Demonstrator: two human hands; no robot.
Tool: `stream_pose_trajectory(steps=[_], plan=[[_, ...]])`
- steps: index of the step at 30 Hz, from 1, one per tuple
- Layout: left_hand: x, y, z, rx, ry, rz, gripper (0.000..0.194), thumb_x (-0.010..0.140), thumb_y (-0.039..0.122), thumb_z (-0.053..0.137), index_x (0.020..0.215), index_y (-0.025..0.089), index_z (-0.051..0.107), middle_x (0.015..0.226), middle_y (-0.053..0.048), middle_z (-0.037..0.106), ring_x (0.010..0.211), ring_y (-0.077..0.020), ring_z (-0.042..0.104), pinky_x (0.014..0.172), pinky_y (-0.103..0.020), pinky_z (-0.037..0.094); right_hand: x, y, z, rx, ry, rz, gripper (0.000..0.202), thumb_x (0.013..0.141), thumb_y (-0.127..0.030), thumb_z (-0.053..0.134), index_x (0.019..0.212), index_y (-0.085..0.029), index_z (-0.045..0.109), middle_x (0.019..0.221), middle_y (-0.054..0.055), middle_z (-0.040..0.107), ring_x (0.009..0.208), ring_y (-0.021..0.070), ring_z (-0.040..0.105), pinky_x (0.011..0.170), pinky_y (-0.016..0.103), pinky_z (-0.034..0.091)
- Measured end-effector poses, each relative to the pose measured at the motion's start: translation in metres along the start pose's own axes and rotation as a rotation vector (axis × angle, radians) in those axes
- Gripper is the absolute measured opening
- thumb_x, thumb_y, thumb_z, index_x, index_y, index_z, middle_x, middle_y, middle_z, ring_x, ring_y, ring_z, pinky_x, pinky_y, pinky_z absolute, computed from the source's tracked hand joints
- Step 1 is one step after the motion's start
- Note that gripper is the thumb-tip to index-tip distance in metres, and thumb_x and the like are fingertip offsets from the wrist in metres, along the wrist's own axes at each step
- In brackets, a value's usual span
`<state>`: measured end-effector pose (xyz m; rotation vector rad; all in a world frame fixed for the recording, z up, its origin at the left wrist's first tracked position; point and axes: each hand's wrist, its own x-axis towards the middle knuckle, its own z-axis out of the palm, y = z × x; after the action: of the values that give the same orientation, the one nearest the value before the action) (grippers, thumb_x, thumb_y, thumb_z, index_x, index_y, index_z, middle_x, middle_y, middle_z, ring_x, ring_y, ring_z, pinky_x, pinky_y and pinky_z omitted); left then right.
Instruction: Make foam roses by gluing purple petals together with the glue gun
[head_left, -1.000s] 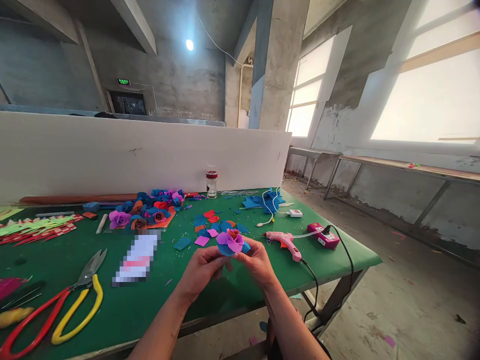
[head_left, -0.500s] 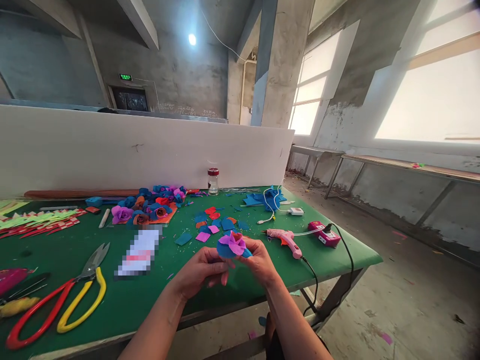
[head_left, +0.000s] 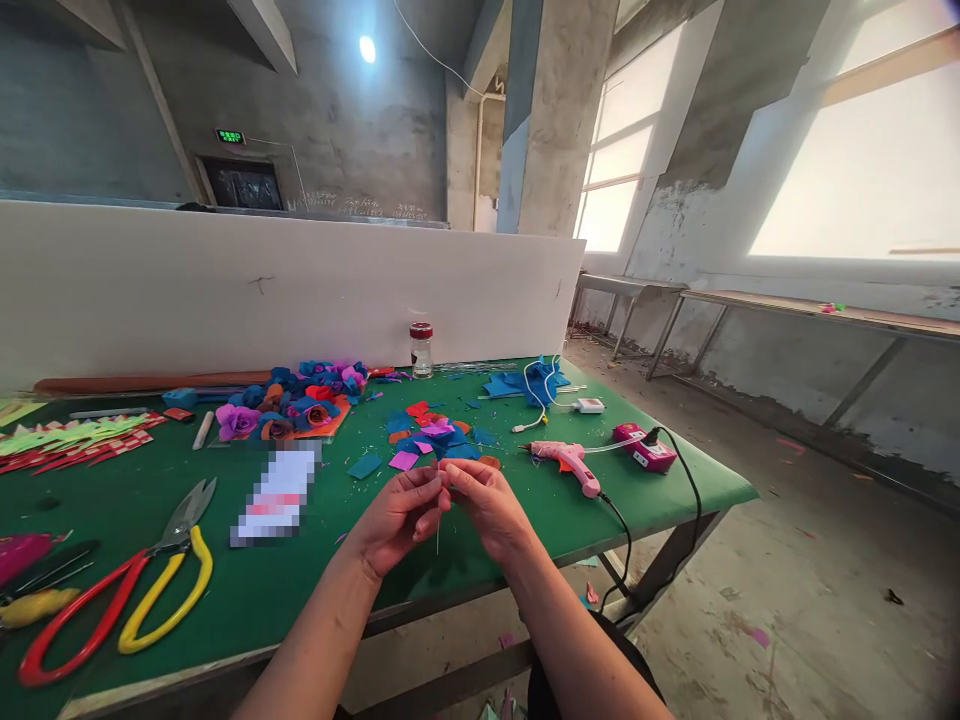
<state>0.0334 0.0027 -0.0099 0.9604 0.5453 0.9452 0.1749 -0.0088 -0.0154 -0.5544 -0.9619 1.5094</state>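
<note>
A thin pale wire (head_left: 438, 540) hangs down from between my hands at the table's front edge. My left hand (head_left: 401, 505) is closed, its thumb and fingers pinching the wire. My right hand (head_left: 484, 500) meets it, fingertips pressed together at the wire's upper end; fingers partly hide what lies between them. Just beyond lie blue and purple petal pieces (head_left: 437, 428) in a loose heap, with a pink square (head_left: 403, 461) and a blue square (head_left: 364, 467) nearby. To the right, a pink hot glue gun (head_left: 574, 465) rests on the green table (head_left: 480, 640).
Large snips (head_left: 180, 530) with red and yellow handles lie at left. Finished-looking paper flowers (head_left: 238, 420) are piled behind. A lidded glass jar (head_left: 421, 352) stands by the white board (head_left: 315, 290). A magenta power box (head_left: 645, 450) trails a black cable at right.
The purple and blue flower that was between my hands is out of them; more blue and purple pieces lie heaped beyond. My fingers now pinch a thin wire. The view has shifted slightly.
</note>
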Motion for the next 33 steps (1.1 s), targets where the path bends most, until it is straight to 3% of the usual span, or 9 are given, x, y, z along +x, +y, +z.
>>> stream_pose_trajectory(steps=[5,9,12,15,18,27,33], plan=[[0.0,-0.005,0.005,0.134,0.094,0.049,0.02,0.075,0.032,0.075,0.077,0.013,0.068,0.07,-0.001,0.064,0.041,-0.0016,0.042,0.038,-0.016,0.026,-0.001,-0.003,0.001,-0.117,0.091,-0.031,0.024,0.066,-0.038,0.079,0.073,-0.016,0.073,0.052,-0.004,0.056,0.056,0.0106,0.051,0.067,0.026,0.043],[0.0,-0.005,0.008,0.243,0.138,0.059,0.026,0.072,0.038,0.077,0.081,0.014,0.071,0.06,0.003,0.056,0.041,-0.0027,0.038,0.039,-0.018,0.024,0.001,-0.001,0.001,-0.17,0.177,-0.083,0.022,0.062,-0.036,0.08,0.07,-0.017,0.071,0.061,-0.002,0.063,0.058,0.011,0.053,0.064,0.025,0.043],[0.002,0.0,0.008,0.318,0.254,0.139,0.03,0.066,0.036,0.082,0.087,0.016,0.074,0.064,0.002,0.06,0.047,-0.0038,0.041,0.044,-0.018,0.029,0.001,0.001,0.001,-0.269,0.255,-0.189,0.019,0.065,-0.035,0.077,0.071,-0.018,0.072,0.067,0.0,0.068,0.064,0.014,0.058,0.065,0.026,0.045],[0.005,0.002,0.007,0.286,0.344,0.244,0.03,0.06,0.033,0.085,0.083,0.016,0.075,0.081,-0.002,0.067,0.059,-0.0055,0.048,0.054,-0.019,0.037,0.002,0.002,0.001,-0.418,0.281,-0.244,0.016,0.07,-0.033,0.072,0.072,-0.017,0.073,0.067,0.002,0.07,0.064,0.016,0.061,0.063,0.026,0.045],[0.007,0.002,0.008,0.206,0.362,0.266,0.03,0.055,0.031,0.087,0.077,0.016,0.076,0.078,-0.003,0.068,0.065,-0.0081,0.052,0.061,-0.02,0.04,0.002,0.005,0.001,-0.499,0.299,-0.233,0.016,0.071,-0.032,0.069,0.074,-0.016,0.074,0.07,0.004,0.072,0.065,0.0177,0.064,0.061,0.026,0.046],[0.013,-0.005,0.01,0.099,0.459,0.249,0.03,0.046,0.028,0.09,0.067,0.014,0.076,0.069,-0.003,0.069,0.063,-0.0088,0.051,0.061,-0.022,0.039,0.0,0.007,0.002,-0.64,0.29,-0.236,0.018,0.073,-0.032,0.067,0.074,-0.016,0.074,0.068,0.004,0.073,0.062,0.0181,0.066,0.056,0.025,0.046],[0.015,-0.005,0.007,0.096,0.482,0.265,0.029,0.044,0.026,0.091,0.066,0.014,0.075,0.063,-0.001,0.067,0.06,-0.0079,0.048,0.059,-0.022,0.038,-0.007,-0.001,0.007,-0.789,0.308,-0.304,0.013,0.077,-0.025,0.063,0.074,-0.02,0.074,0.074,0.001,0.075,0.068,0.0179,0.069,0.065,0.026,0.049]])
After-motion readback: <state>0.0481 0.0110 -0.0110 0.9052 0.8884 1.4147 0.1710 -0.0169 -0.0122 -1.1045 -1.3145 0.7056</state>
